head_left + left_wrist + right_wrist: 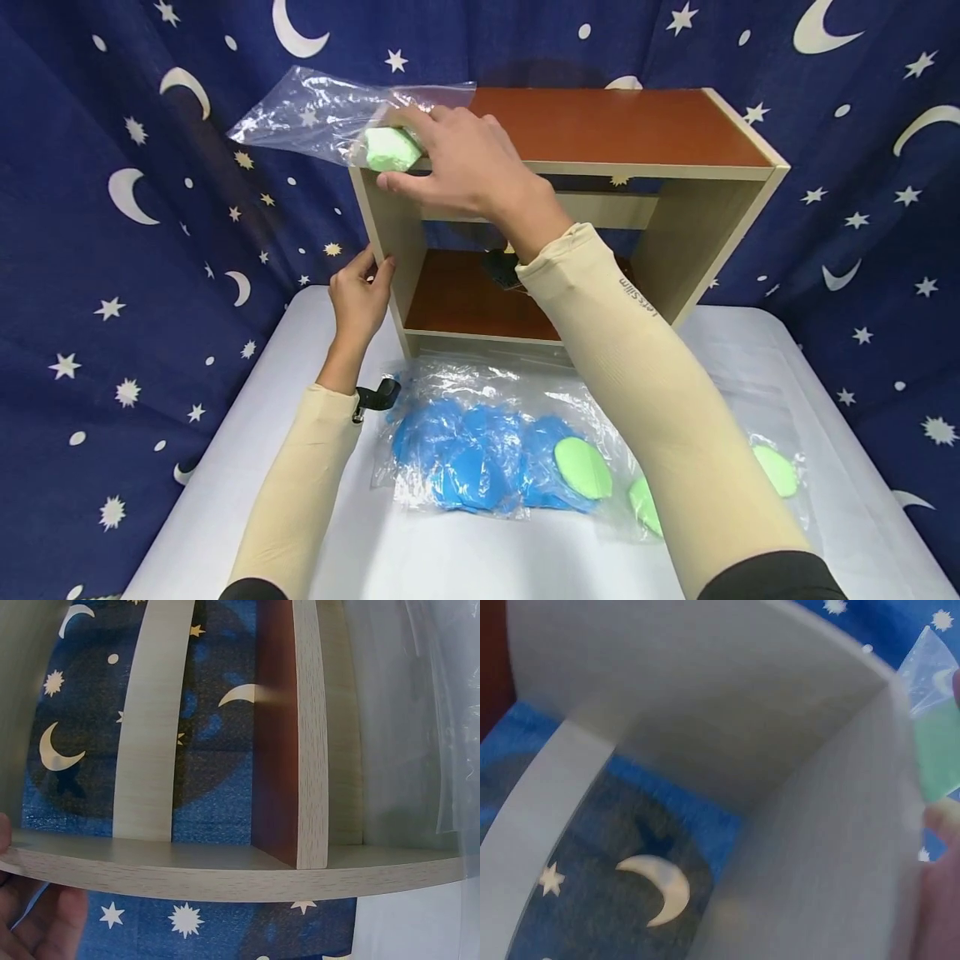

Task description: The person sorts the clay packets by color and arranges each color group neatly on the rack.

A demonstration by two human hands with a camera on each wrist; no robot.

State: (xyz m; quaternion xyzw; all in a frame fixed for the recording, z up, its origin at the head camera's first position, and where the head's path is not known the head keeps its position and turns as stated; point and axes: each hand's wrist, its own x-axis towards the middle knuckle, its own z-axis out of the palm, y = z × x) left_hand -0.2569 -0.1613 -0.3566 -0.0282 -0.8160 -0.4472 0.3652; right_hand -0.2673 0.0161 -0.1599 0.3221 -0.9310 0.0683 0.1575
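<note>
Two grips: fingers of the left hand (358, 298) pinch a side panel (394, 218), those of the right hand (467, 162) a green lump (390, 152) that the overhanging plastic bag (296, 112) might drag down.

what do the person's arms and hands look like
The left hand and right hand are ungloved. Close-fitting cream sleeves cover the forearms, with small dark lettering on the right one. Black cloth shows farther up both arms. A small black device is worn at the left wrist.
</note>
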